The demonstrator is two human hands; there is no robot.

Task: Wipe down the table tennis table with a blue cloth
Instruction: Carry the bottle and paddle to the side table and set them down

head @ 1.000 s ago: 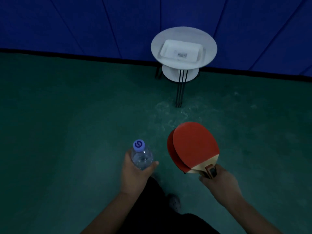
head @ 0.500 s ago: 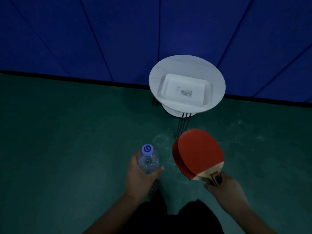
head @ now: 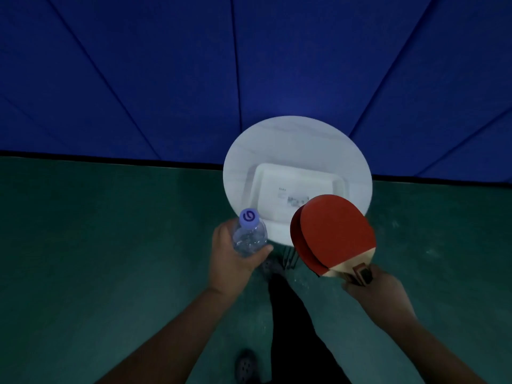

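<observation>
The person stands at a small round table [head: 291, 139] with a white tray [head: 266, 187] on it. The left hand [head: 232, 259] has its fingers wrapped round a clear bottle [head: 249, 236]. The right hand [head: 379, 295] has its fingers closed tight on the handles of two red bats [head: 335, 231].

The blue cloth is not in view, and neither is the table tennis table. So the wiping has not begun. This looks like the clearing-up step: things that could get in the way of wiping are being carried to the small table.

The next move likely calls for setting the bottle and bats down, maybe in the tray, so both hands are free to fetch the cloth.

The bottle stands up straight, and its cap [head: 248, 217] points up above the fingers. The bats' long line runs from the handles in the fingers up and left, with the red faces over the near edge of the small table.
</observation>
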